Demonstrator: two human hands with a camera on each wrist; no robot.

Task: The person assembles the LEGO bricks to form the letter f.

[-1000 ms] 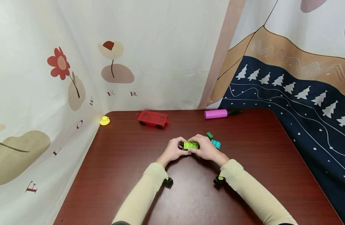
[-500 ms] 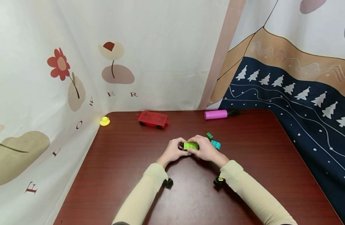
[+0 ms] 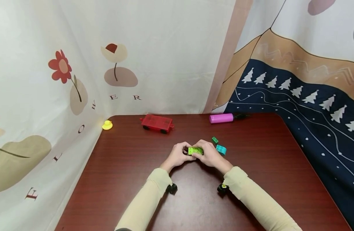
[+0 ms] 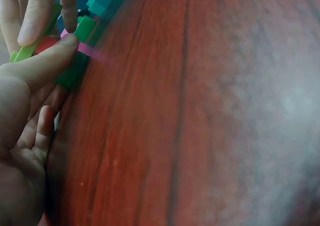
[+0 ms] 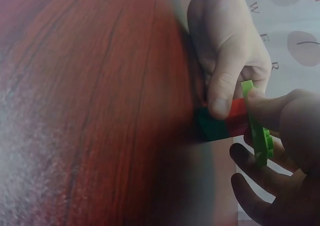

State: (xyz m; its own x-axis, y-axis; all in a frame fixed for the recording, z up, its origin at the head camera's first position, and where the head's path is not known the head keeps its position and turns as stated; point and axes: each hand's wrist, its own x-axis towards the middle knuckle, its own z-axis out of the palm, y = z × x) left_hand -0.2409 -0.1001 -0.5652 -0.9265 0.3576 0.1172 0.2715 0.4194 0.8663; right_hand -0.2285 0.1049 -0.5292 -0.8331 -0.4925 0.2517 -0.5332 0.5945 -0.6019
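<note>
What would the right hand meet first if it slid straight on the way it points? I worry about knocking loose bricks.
Probably the left hand, since the right hand points leftward along the light green plate both grip; depth is unclear.

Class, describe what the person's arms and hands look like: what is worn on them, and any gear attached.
Both arms wear long, pale cream sleeves reaching the wrists. The left hand and right hand are bare, without gloves; no rings are visible. A small black device sits under the left wrist, and another under the right.
</note>
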